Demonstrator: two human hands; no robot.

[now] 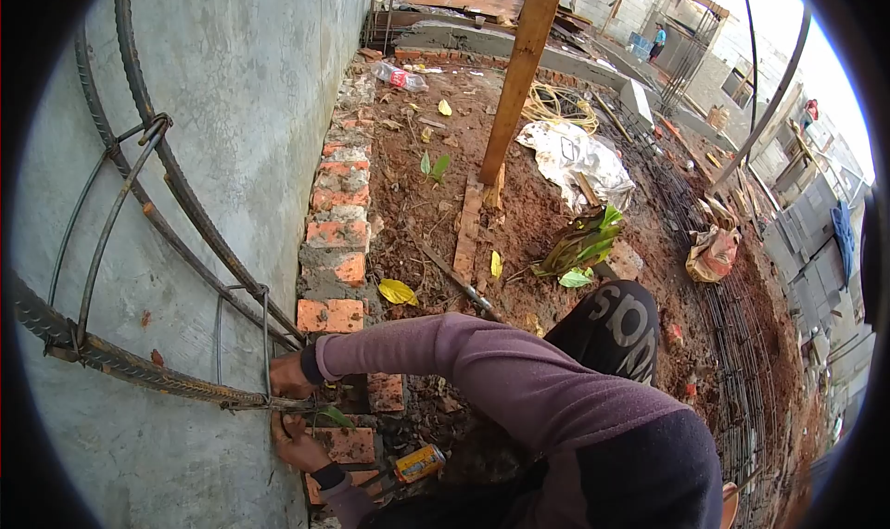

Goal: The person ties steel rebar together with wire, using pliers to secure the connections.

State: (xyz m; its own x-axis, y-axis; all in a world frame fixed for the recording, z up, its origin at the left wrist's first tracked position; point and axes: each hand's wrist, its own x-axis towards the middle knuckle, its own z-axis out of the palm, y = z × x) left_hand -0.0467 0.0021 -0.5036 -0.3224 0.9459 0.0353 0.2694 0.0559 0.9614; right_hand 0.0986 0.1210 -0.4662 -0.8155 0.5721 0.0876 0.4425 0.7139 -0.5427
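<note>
A cage of ribbed rebar [176, 381] with thin wire-rod stirrups [266, 344] runs along the grey wall towards my hands. At a stirrup where the bars end low by the wall, my right hand [293, 375] is closed, its fingers largely hidden. Just below it in view, my left hand [300, 446] has bent fingers pressed together near the bar. Whatever either hand grips is too small or covered to make out. A green leaf [336, 417] lies beside the hands. Close to my left wrist is a yellow-orange can [419, 464].
Red bricks [332, 316] set in mortar line the foot of the wall [250, 112]. A wooden post [521, 75] rises from the soil. Beyond it are a white sack [577, 158], a coiled hose [564, 108] and long rebar bundles [732, 371]. Two people are far off.
</note>
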